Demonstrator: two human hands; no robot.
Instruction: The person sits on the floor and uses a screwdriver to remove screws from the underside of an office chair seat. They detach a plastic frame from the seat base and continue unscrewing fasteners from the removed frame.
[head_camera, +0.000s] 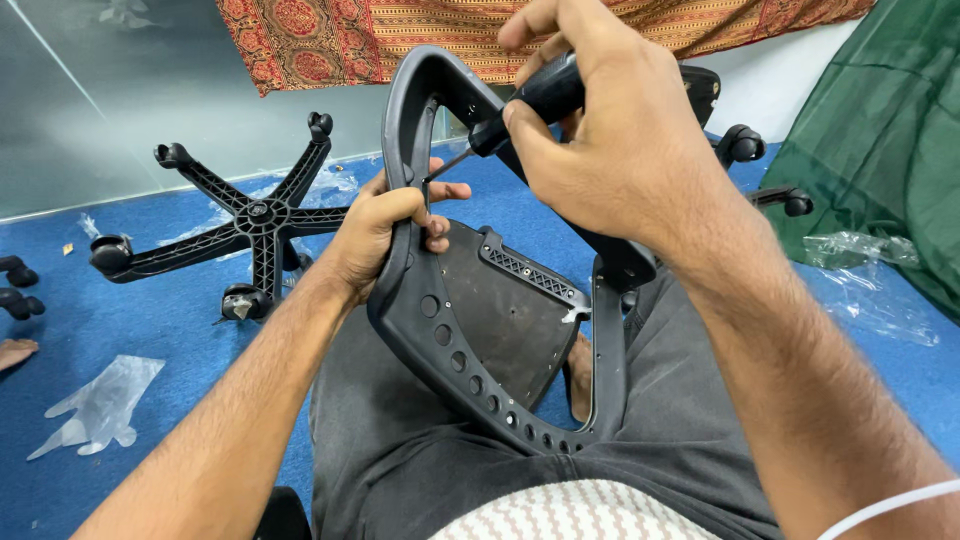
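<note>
Leftmost, on the blue carpet (150, 330), a crumpled clear plastic bag (100, 405) lies flat, and two loose black casters (15, 285) sit at the picture's edge, with the tip of a bare foot (15, 352) just below them. Beyond the bag, a black five-arm chair base (255, 220) rests upside down with its casters pointing up.

Nearer the middle, the left hand (385, 235) is clamped around the left limb of a black plastic chair frame (470, 340), fingers wrapped over the edge and thumb reaching across toward the inner side. The frame stands tilted on the person's lap, on dark grey trousers (420, 450), its curved top rising toward the patterned red and orange cloth (330, 35) hanging behind. A row of round holes runs down the frame's lower curve, and a flat dark panel fills its middle.

Above and to the right, the right hand (610, 130) is closed on the black handle of a screwdriver (520, 105), whose thin shaft slants down and left so that its tip meets the frame just beside the left hand's fingers.

Farther right, more black casters (745, 145) show behind the forearm, a second clear plastic wrapper (865, 285) lies on the carpet, and a dark green cloth (890, 130) fills the corner.
</note>
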